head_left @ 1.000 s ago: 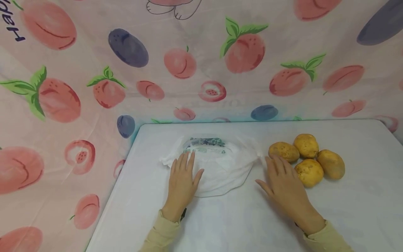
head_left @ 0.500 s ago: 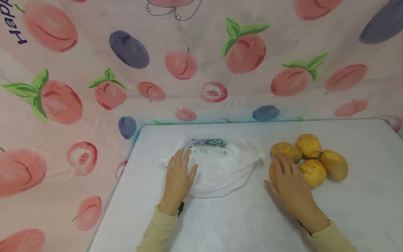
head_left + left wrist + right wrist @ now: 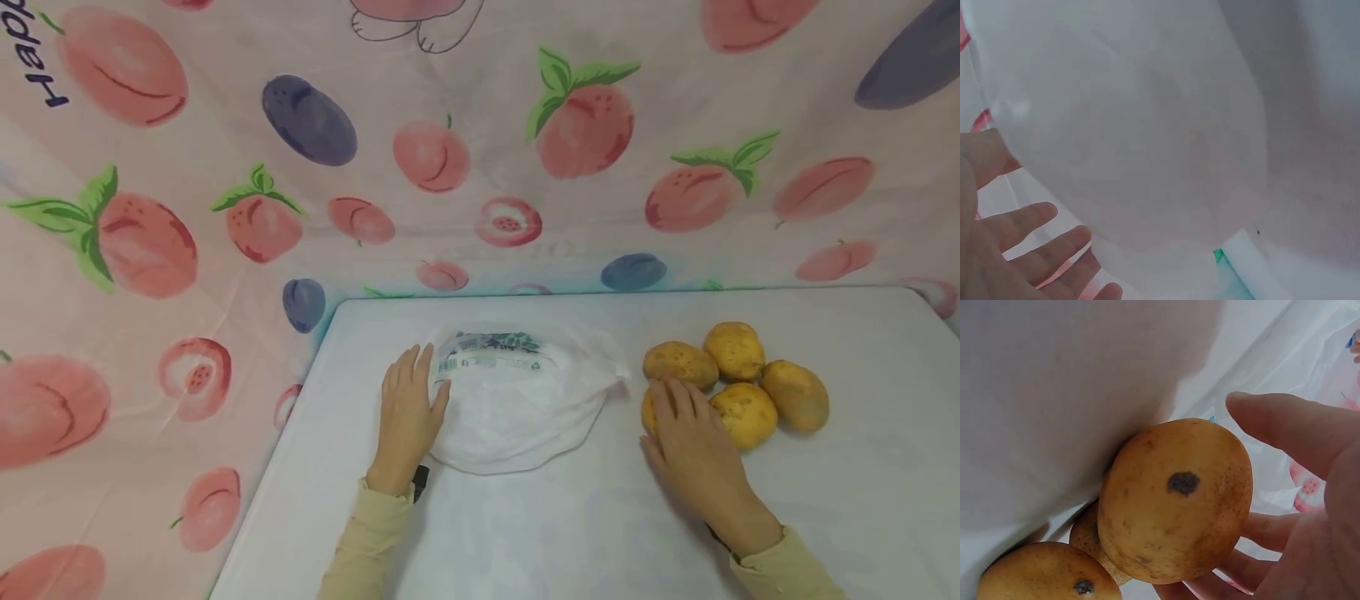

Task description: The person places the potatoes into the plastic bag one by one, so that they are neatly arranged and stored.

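right hand (image 3: 696, 452) around a potato (image 3: 1175, 531), right of frame
thumb clear, fingers loose; left hand (image 3: 406, 415), left of centre, open-fingered, gripping nothing beside a plastic bag (image 3: 517, 421)

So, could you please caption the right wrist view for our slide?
Right hand, fingers partly behind a spotted potato; two more potatoes show.
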Demonstrator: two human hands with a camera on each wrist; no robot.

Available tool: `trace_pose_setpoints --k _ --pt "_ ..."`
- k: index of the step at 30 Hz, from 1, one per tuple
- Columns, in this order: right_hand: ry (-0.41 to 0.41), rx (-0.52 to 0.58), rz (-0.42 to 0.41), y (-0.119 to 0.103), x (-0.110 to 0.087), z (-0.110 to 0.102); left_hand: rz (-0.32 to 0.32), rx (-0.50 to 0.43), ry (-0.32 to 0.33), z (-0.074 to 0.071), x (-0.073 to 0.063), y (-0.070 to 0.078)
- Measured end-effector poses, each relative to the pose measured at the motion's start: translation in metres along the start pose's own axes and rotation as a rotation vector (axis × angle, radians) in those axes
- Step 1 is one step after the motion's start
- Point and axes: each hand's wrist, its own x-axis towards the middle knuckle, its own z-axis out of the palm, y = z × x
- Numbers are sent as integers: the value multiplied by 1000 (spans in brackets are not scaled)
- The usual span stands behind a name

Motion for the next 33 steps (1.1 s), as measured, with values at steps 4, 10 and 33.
trace_pose_setpoints --k 4,10,33 --pt "-3 4 -6 2 0 -1 -41 -4 -5 -1 3 -5" --pt "37 3 -20 4 1 -1 -91 -9 -57 -2 7 -13" --pt "-16 30 -4 5 2 -9 -312 -156 -215 4 4 -40"
